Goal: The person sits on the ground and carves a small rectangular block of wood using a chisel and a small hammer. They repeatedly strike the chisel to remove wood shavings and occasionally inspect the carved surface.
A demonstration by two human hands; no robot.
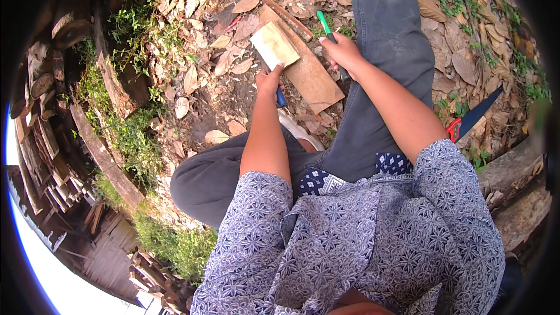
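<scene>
The work seems to be at a middle stage: the pale wood block [275,45] is already looking squared, with straight edges and a fairly plain top, but any marks or cuts on it are too small to make out. More marking or shaping is probably remaining, as the block is lying as a bare piece, joined to nothing visible. It is resting partly over the brown board [318,86], between the knees and beyond the shoe [300,130]. The left hand [268,81] is touching the block's near edge with its fingertips, while a blue handle [281,98] is showing below the palm; whether those fingers are clamped on the handle is hidden. The right hand [344,55] is closing its fingers around a slim green and dark tool [325,22], its green end pointing away from the body and clear of the block. A narrow wood strip [289,18] is lying along the board's far side. The ground [201,121] is serving as the work surface, bare earth showing among dry leaves [217,136]. Outdoors all around, a saw [478,112] is lying at the right, green plants [169,245] are growing at the left, and logs [41,84] are standing stacked beyond them.
</scene>
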